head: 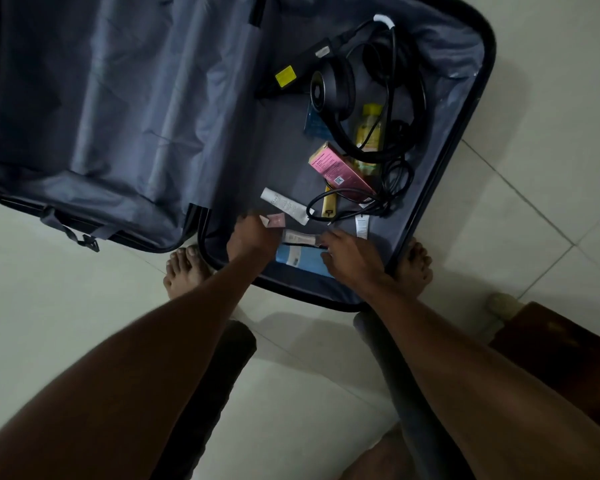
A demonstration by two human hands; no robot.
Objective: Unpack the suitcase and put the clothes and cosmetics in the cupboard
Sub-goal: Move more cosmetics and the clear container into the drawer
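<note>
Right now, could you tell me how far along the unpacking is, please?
No clothes show in the open suitcase, so that part looks done. The left hand grips a small pink packet; the right hand rests on a blue packet. The hair dryer, pink box, yellow bottle and white tube remain.

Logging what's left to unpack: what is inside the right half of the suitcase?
A hair dryer with its cord, a yellow bottle, a pink box, tubes and sachets. The hands cover part of a blue packet.
</note>
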